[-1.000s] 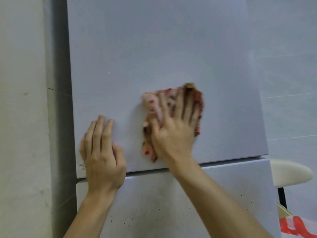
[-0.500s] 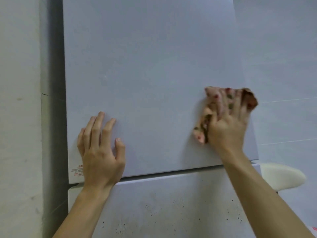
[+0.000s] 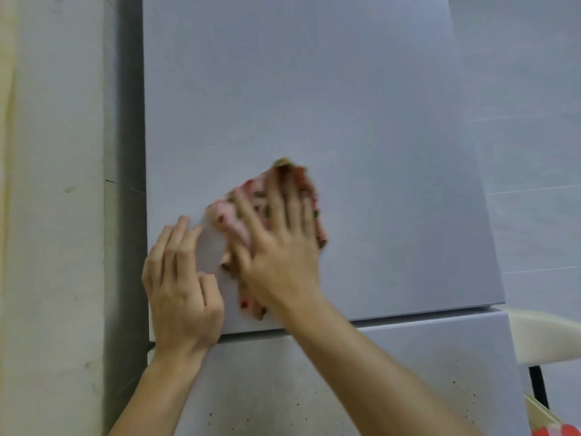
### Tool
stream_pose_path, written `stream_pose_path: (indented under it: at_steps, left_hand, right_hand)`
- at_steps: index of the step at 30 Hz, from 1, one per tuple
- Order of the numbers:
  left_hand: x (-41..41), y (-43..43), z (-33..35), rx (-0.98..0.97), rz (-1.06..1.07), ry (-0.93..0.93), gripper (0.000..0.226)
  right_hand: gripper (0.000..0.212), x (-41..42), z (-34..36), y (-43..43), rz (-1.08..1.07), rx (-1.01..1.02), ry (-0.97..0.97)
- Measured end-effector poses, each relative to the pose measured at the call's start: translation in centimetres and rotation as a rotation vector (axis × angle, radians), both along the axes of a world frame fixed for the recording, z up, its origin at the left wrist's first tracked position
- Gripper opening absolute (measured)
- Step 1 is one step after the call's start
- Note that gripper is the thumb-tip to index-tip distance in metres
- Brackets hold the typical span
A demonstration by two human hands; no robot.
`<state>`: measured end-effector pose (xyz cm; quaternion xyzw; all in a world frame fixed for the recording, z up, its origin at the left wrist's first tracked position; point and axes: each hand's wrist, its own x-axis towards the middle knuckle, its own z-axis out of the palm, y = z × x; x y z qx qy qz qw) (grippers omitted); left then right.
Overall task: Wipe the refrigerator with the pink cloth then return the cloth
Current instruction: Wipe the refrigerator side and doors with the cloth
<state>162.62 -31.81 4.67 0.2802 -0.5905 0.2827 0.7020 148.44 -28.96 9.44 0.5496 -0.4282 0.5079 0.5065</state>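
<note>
The grey refrigerator (image 3: 314,105) fills the view, with its upper door above a seam and a speckled lower door (image 3: 314,388) below. My right hand (image 3: 279,256) presses the pink patterned cloth (image 3: 229,215) flat against the lower left part of the upper door, fingers spread and blurred by motion. My left hand (image 3: 179,284) rests flat on the door's bottom left corner, close beside the cloth, its thumb near the cloth's lower edge.
A pale wall (image 3: 53,215) stands left of the refrigerator with a dark gap between them. A tiled wall (image 3: 534,152) lies to the right. A white seat edge (image 3: 547,335) on a dark leg and a red-and-white item (image 3: 556,431) sit at the lower right.
My right hand swept the cloth from the door's middle to its right edge, then back left until it is beside my left hand. My left hand stayed on the bottom left corner.
</note>
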Motion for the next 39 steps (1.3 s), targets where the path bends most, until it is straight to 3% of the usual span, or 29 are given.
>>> stream_pose_path:
  at_steps: [3, 8, 12, 14, 16, 19, 22, 25, 30, 35, 39]
  left_hand:
    - [0.7, -0.4, 0.2, -0.007, 0.006, -0.010, 0.065]
    - [0.6, -0.3, 0.9, -0.013, 0.013, -0.005, 0.053]
    - [-0.4, 0.1, 1.4, -0.013, -0.002, -0.043, 0.053]
    - [-0.6, 0.0, 1.5, -0.010, -0.007, -0.043, 0.053]
    - [-0.6, -0.2, 1.5, -0.004, -0.016, -0.040, 0.053]
    - [-0.2, -0.4, 1.2, 0.002, -0.022, -0.045, 0.054]
    - [0.1, -0.3, 1.0, 0.009, -0.050, -0.046, 0.056]
    - [0.1, -0.2, 1.0, 0.030, -0.088, -0.047, 0.058]
    - [0.3, -0.4, 1.2, -0.011, -0.117, -0.038, 0.066]
    - [-0.7, -0.2, 1.3, -0.031, -0.057, -0.027, 0.061]
    - [-1.6, 0.2, 1.5, -0.017, -0.005, -0.031, 0.054]
  right_hand:
    - [0.055, 1.0, -1.3, -0.2, 0.017, 0.052, 0.170]
    - [0.049, -4.8, 1.1, 0.8, 0.012, -0.072, 0.087]
    - [0.049, -15.0, 3.3, 2.7, -0.146, -0.155, -0.158]
    - [0.058, -17.7, 3.9, 4.1, -0.171, -0.102, -0.351]
    - [0.069, -17.4, 4.2, 4.6, -0.102, -0.042, -0.564]
    - [0.075, -14.7, 5.1, 4.2, -0.052, -0.036, -0.657]
    - [0.074, -10.9, 6.0, 3.0, -0.060, -0.063, -0.567]
    - [0.062, -5.9, 5.4, 1.4, -0.080, -0.134, -0.288]
    - [0.056, 1.9, 1.9, -0.3, 0.035, -0.033, 0.091]
    - [0.058, -0.3, 2.7, 0.4, 0.076, -0.008, 0.108]
    - [0.055, -10.0, 5.0, 1.8, -0.072, -0.106, -0.023]
